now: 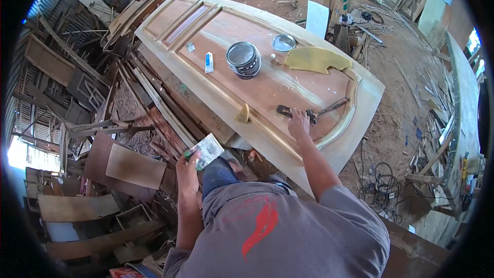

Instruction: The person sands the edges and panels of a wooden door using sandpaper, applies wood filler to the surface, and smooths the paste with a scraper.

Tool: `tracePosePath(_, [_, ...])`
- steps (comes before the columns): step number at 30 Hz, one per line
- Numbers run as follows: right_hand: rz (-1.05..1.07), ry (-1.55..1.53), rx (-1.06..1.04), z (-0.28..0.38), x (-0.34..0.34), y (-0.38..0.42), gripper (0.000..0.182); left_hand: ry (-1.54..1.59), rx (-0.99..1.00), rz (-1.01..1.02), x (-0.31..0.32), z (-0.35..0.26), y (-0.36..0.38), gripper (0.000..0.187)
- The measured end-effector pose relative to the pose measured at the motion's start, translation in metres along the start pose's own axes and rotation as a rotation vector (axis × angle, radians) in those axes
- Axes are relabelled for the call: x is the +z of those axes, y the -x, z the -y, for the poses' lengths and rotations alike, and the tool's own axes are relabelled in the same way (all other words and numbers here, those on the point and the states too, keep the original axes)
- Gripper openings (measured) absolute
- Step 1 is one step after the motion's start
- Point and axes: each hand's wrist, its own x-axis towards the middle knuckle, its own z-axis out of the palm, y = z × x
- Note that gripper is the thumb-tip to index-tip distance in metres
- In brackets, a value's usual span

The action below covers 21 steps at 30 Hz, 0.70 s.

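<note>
My left hand point(188, 169) is closed around the edge of a flat, pale board point(207, 151) smeared with whitish paste, held off the near side of the panel door. On the wooden panel door point(242, 95), my right hand point(298, 122) has its fingers on a dark tool point(283, 110) that resembles a small hand plane; part of it is hidden under the fingers. A dark, stick-like piece point(333, 106) lies just right of that hand. Farther up the door stand an open can point(244, 64) and a smaller round tin point(283, 42).
A yellowish sheet point(318, 60), a small tube box point(209, 63) and a folded yellowish piece point(242, 114) lie on the door. Wood strips point(159, 108) crowd its left side. Tangled cables point(383, 185) lie on the ground at right, near a long bench point(460, 113).
</note>
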Motion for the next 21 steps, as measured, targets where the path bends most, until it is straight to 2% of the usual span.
tracePosePath(2, [0.000, 0.039, 0.007, 0.006, 0.006, -0.001, 0.043, 0.172, -0.004, -0.062, -0.001, -0.003, -0.008, 0.021])
tracePosePath(3, [0.002, 0.060, 0.008, 0.008, 0.009, -0.001, 0.043, 0.218, -0.020, -0.034, -0.005, -0.003, -0.016, 0.029])
tracePosePath(6, [-0.022, 0.065, 0.004, 0.019, 0.021, 0.004, 0.042, 0.257, -0.080, -0.033, -0.015, -0.003, -0.037, 0.033])
tracePosePath(10, [-0.025, -0.088, 0.012, 0.058, 0.041, 0.010, 0.038, 0.293, -0.184, -0.098, -0.034, 0.004, -0.088, 0.034])
tracePosePath(13, [-0.042, -0.186, -0.022, 0.112, 0.058, -0.001, 0.035, 0.310, -0.197, -0.092, -0.052, 0.014, -0.139, 0.031])
tracePosePath(16, [0.076, -0.276, 0.019, 0.184, 0.067, -0.034, 0.034, 0.291, -0.193, -0.071, -0.076, 0.017, -0.197, 0.031])
tracePosePath(19, [0.039, -0.249, -0.053, 0.252, 0.108, -0.089, 0.033, 0.305, -0.176, -0.054, -0.106, 0.019, -0.256, 0.029])
tracePosePath(21, [0.046, -0.225, -0.084, 0.298, 0.141, -0.139, 0.034, 0.327, -0.227, -0.074, -0.135, 0.024, -0.294, 0.036])
